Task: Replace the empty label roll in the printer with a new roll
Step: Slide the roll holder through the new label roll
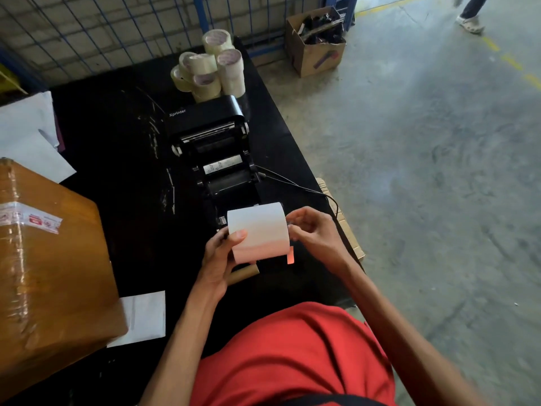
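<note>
I hold a full white label roll (pixel 259 230) above the near end of the black printer (pixel 216 148), whose lid stands open toward the far side. My left hand (pixel 219 259) grips the roll's left end, thumb on its face. At the roll's right end my right hand (pixel 314 231) pinches with its fingertips. A small red strip (pixel 290 255) hangs from the roll's lower right corner. A bare brown cardboard core (pixel 244 273) lies on the black table (pixel 117 136) just under my left hand.
Several rolls of clear tape (pixel 210 65) are stacked behind the printer. A large taped brown carton (pixel 49 273) fills the left side, with white sheets (pixel 143 317) beside it. A cable (pixel 292 183) runs off the table's right edge. A cardboard box (pixel 317 42) stands on the concrete floor.
</note>
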Demonstrator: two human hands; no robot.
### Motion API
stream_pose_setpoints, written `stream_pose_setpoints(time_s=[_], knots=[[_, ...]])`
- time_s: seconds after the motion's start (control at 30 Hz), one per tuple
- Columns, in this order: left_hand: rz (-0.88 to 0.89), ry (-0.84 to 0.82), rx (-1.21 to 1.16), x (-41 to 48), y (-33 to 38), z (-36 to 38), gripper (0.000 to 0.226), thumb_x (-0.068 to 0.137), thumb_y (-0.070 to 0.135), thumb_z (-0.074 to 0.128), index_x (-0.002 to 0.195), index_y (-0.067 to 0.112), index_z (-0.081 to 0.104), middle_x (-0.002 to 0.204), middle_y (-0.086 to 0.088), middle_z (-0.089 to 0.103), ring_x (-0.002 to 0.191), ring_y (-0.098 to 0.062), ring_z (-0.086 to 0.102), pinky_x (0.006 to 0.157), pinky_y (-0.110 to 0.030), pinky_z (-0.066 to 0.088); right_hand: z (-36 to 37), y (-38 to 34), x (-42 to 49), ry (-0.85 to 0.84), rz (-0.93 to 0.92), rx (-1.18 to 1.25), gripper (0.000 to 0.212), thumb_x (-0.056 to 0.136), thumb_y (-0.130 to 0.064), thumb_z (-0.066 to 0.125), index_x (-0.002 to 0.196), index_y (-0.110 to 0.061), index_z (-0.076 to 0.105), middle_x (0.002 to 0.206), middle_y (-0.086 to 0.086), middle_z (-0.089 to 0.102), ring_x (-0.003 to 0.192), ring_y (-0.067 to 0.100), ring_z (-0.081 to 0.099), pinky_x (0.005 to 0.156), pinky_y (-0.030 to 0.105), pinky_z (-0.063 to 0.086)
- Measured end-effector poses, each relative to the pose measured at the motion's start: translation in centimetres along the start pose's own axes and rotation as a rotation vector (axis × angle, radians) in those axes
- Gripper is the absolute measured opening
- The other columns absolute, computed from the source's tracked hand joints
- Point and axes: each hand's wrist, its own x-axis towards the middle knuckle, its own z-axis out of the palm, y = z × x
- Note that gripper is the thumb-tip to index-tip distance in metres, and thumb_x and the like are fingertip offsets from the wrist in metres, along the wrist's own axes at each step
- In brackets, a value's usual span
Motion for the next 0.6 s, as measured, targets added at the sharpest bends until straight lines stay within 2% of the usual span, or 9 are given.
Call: stream_pose_setpoints(time_s=[0.07,0.13,0.2,0.27,0.37,0.47,0.53,0.6], knots=[[-0.007,0.005,-0.005,0.1,-0.1,-0.1,0.062,0.066,0.043,0.074,0.121,0.015,0.066,0.124,-0.023,0.066,0.109,-0.042,0.065,0.058,-0.037,0.056,-0.3,0.1,-0.2,-0.033,0.070,0.069,0.012,0.087,-0.007,0.071,0.099,-0.008,0.072,0.082,0.009,0.074,0.065,0.008,0.067,0.067,0.022,0.053],[-0.016,0.008,-0.002,0.0,-0.1,-0.2,0.062,0.066,0.044,0.074,0.120,0.016,0.066,0.122,-0.021,0.067,0.108,-0.041,0.066,0.058,-0.037,0.056,-0.4,0.1,-0.1,-0.089,0.091,0.005,0.005,0.089,-0.013,0.068,0.092,-0.011,0.071,0.078,0.005,0.069,0.070,0.010,0.062,0.069,0.025,0.050],[-0.021,0.004,0.006,-0.1,-0.1,-0.2,0.061,0.066,0.044,0.074,0.120,0.016,0.067,0.120,-0.020,0.068,0.108,-0.041,0.066,0.059,-0.037,0.056,-0.4,0.1,-0.1,-0.127,0.104,-0.026,0.005,0.091,-0.014,0.063,0.088,-0.012,0.067,0.081,-0.002,0.066,0.077,0.010,0.059,0.073,0.029,0.049],[-0.008,-0.003,0.018,-0.1,-0.1,-0.1,0.062,0.066,0.044,0.074,0.119,0.013,0.067,0.118,-0.021,0.069,0.105,-0.041,0.067,0.061,-0.038,0.055,0.1,0.1,-0.2,-0.157,0.132,0.047,0.010,0.096,-0.012,0.055,0.088,-0.013,0.062,0.088,-0.003,0.065,0.085,0.013,0.058,0.079,0.034,0.052],[0.011,0.001,0.034,0.0,0.1,0.3,0.064,0.067,0.046,0.076,0.118,0.009,0.066,0.118,-0.025,0.067,0.096,-0.036,0.068,0.056,-0.036,0.053,0.9,0.0,-0.8,-0.199,0.257,0.266,0.019,0.104,-0.012,0.041,0.101,-0.004,0.057,0.095,0.011,0.062,0.090,0.025,0.059,0.077,0.039,0.054],[0.012,0.040,0.074,-0.2,0.5,0.5,0.068,0.064,0.050,0.079,0.116,0.008,0.066,0.117,-0.026,0.067,0.090,-0.030,0.069,0.051,-0.033,0.053,1.7,-0.1,-1.2,-0.194,0.352,0.451,0.035,0.107,-0.019,0.039,0.119,0.011,0.052,0.109,0.025,0.063,0.101,0.037,0.064,0.075,0.047,0.063],[0.010,0.065,0.121,-0.3,1.0,0.5,0.073,0.061,0.053,0.080,0.116,0.009,0.065,0.116,-0.024,0.068,0.085,-0.027,0.071,0.051,-0.032,0.053,1.8,0.4,-1.2,-0.191,0.382,0.543,0.041,0.107,-0.023,0.041,0.128,0.012,0.048,0.125,0.034,0.060,0.113,0.049,0.062,0.080,0.056,0.062],[0.020,0.083,0.189,-0.6,1.7,0.7,0.079,0.057,0.056,0.081,0.118,0.010,0.062,0.113,-0.020,0.070,0.083,-0.027,0.073,0.052,-0.033,0.055,2.0,0.5,-1.3,-0.192,0.405,0.623,0.045,0.107,-0.026,0.043,0.135,0.009,0.048,0.137,0.034,0.054,0.124,0.054,0.054,0.084,0.060,0.059]])
